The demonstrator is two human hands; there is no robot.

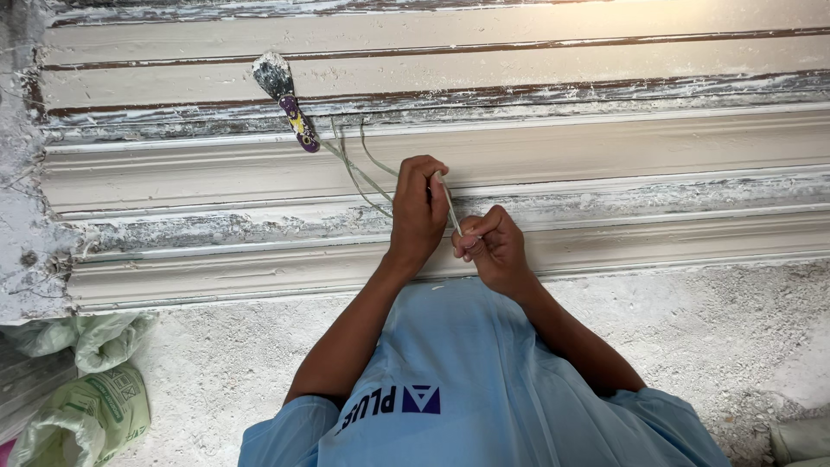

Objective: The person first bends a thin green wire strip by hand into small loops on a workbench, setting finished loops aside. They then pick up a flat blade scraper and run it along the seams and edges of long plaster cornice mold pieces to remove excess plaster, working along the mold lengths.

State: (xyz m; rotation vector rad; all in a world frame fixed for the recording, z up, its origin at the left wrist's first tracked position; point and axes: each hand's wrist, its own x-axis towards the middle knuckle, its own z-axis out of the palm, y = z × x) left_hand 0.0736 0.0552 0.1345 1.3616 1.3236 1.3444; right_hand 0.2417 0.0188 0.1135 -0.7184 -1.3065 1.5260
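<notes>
My left hand (418, 212) pinches a thin pale strand (450, 206) between thumb and fingers. My right hand (493, 249), just right of it and lower, is closed on the strand's other end. More loose strands (359, 173) loop away to the left from my left hand, across a long white plaster moulding (648, 147). A brush (285, 97) with a purple patterned handle and plaster-caked bristles lies on the moulding, up and left of my hands. Neither hand touches the brush.
Several long ridged plaster mouldings (216, 277) lie side by side across the view. Below them is a dusty white floor (718, 329). Crumpled greenish plastic bags (82, 406) sit at the bottom left. A rough plaster edge (22, 216) runs down the left.
</notes>
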